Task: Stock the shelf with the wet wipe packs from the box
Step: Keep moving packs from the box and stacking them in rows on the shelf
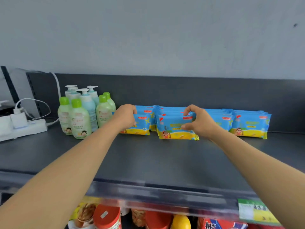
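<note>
Blue and yellow wet wipe packs stand on edge in several rows along the back of the dark grey shelf (148, 159). My left hand (126, 117) grips the front pack of the leftmost row (142, 125). My right hand (200, 122) pinches the front pack of the middle row (173, 128), thumb below and fingers curled over its top right corner. Another row of packs (250, 125) stands further right, untouched. The box is out of view.
Green-capped and pump bottles (82, 111) cluster left of the packs. A white power strip with a charger and cables (21, 124) lies at the far left. Jars and cans (107, 217) sit on the lower shelf, behind a price label (254, 210).
</note>
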`<state>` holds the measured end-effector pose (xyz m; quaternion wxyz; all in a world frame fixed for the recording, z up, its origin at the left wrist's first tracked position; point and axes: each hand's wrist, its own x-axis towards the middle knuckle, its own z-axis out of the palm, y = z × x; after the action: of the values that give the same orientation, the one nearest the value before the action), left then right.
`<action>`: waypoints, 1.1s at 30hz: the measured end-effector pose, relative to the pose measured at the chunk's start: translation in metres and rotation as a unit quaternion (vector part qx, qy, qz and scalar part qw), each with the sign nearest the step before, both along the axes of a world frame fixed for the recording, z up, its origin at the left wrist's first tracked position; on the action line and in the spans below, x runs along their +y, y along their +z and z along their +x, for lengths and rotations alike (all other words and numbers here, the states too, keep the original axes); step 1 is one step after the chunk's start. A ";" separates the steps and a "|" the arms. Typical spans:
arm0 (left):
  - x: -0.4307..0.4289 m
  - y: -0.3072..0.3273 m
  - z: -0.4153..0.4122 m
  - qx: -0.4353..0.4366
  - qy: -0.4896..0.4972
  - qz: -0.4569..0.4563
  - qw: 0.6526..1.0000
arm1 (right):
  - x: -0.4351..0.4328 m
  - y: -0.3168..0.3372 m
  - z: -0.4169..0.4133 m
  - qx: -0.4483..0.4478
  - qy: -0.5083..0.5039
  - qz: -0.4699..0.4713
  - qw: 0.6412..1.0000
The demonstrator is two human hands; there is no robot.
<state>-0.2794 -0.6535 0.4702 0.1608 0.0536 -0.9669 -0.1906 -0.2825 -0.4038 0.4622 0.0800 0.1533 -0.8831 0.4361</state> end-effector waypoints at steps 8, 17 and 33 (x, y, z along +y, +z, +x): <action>0.004 -0.008 -0.033 0.027 -0.009 -0.010 1.000 | -0.004 -0.011 -0.025 0.066 -0.066 0.093 0.991; 0.004 -0.016 -0.032 0.081 0.004 -0.016 0.997 | -0.014 -0.021 -0.031 0.164 -0.140 0.240 0.947; 0.012 -0.022 -0.021 0.125 -0.003 -0.045 0.991 | -0.019 -0.014 -0.014 0.212 -0.128 0.203 0.947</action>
<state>-0.3001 -0.6414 0.4477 0.2817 0.0192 -0.9472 -0.1521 -0.2969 -0.4231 0.4479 0.2873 0.1410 -0.9279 0.1914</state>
